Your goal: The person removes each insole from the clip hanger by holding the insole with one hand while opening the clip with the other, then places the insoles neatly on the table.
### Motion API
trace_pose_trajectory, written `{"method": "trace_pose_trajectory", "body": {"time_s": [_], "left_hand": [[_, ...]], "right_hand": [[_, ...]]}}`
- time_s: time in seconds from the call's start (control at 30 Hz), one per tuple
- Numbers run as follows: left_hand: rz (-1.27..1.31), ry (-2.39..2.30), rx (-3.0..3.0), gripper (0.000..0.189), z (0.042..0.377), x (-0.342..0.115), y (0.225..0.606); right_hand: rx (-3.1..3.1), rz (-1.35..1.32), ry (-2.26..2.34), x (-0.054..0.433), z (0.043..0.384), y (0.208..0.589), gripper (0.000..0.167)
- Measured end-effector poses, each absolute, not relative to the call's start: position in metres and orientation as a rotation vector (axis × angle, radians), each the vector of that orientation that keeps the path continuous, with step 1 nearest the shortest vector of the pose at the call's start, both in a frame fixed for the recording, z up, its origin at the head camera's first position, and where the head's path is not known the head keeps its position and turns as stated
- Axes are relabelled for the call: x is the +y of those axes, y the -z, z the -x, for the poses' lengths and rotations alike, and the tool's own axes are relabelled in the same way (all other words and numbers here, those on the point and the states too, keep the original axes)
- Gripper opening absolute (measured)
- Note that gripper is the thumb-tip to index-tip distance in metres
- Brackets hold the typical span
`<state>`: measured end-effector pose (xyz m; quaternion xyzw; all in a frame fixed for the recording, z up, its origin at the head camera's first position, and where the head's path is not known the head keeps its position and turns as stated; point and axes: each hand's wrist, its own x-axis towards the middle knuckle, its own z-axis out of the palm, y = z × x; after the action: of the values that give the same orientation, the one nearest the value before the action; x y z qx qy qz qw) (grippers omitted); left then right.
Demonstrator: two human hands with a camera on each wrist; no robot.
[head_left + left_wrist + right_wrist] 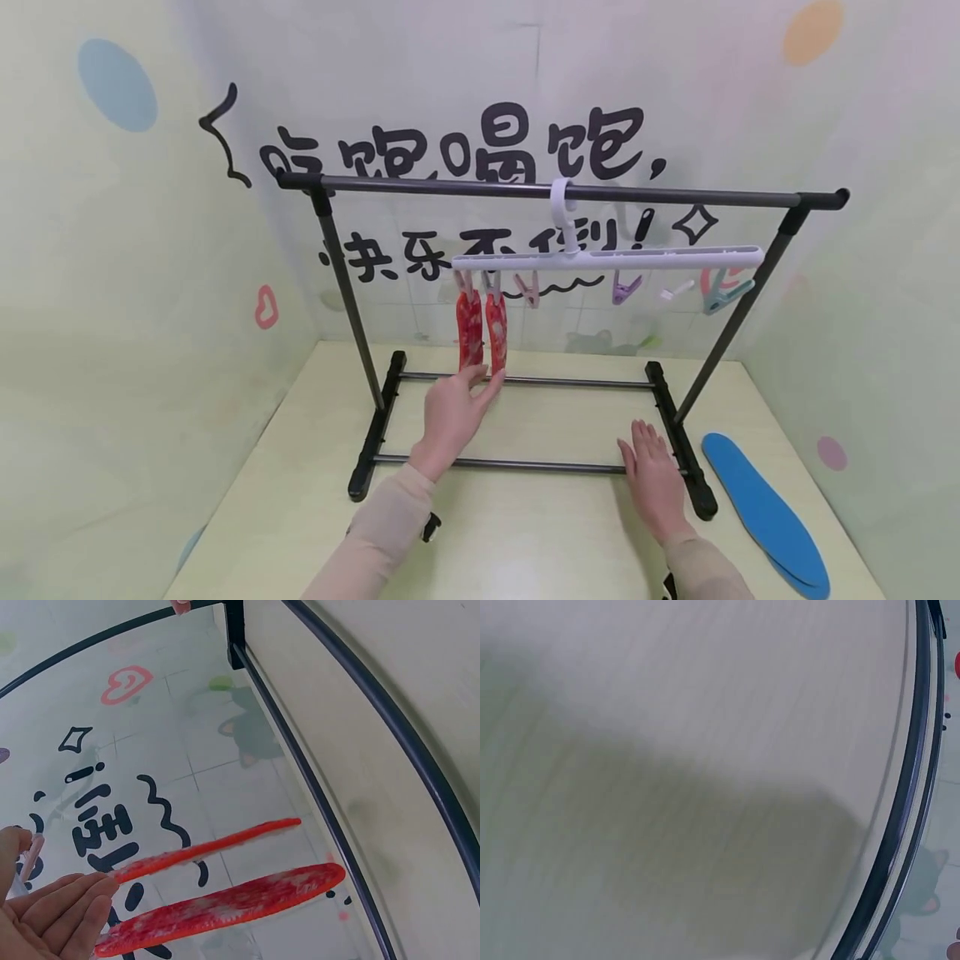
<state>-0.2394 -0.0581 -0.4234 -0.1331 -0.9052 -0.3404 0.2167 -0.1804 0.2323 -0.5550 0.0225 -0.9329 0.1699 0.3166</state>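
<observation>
Two flat, slim red insoles with white mottling hang from clips at the left of a lilac hanger (652,260): a left one (469,329) and a right one (497,333). My left hand (453,408) is raised before them, overlapping their lower ends in the head view. In the left wrist view its fingers (64,911) lie straight and close together, right at the insoles, one edge-on (217,847) and one broadside (225,907). My right hand (654,479) has its fingers stretched out over the right end of the rack's front lower bar, holding nothing.
The hanger hooks onto the top bar of a black rack (450,188) standing on a pale wooden table (525,533). More clips hang from it, including a purple clip (626,287) and a teal clip (726,293). Stacked blue insoles (765,508) lie right of the rack.
</observation>
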Motion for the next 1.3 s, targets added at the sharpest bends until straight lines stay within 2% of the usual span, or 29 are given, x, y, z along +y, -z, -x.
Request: {"method": "trace_pose_trajectory", "body": {"time_s": [0.23, 0.8, 1.3], "left_hand": [[0.366, 0.947, -2.474, 0.041, 0.25, -0.069, 0.412], [0.326, 0.884, -2.52, 0.045, 0.263, -0.088, 0.399], [0.3, 0.859, -2.545, 0.05, 0.275, -0.085, 0.39]], "right_hand": [[-2.517, -0.105, -0.463, 0.22, 0.197, 0.547, 0.048], [-2.512, -0.234, -0.497, 0.191, 0.226, 0.53, 0.047], [-2.564, -0.288, -0.49, 0.166, 0.251, 0.516, 0.05]]}}
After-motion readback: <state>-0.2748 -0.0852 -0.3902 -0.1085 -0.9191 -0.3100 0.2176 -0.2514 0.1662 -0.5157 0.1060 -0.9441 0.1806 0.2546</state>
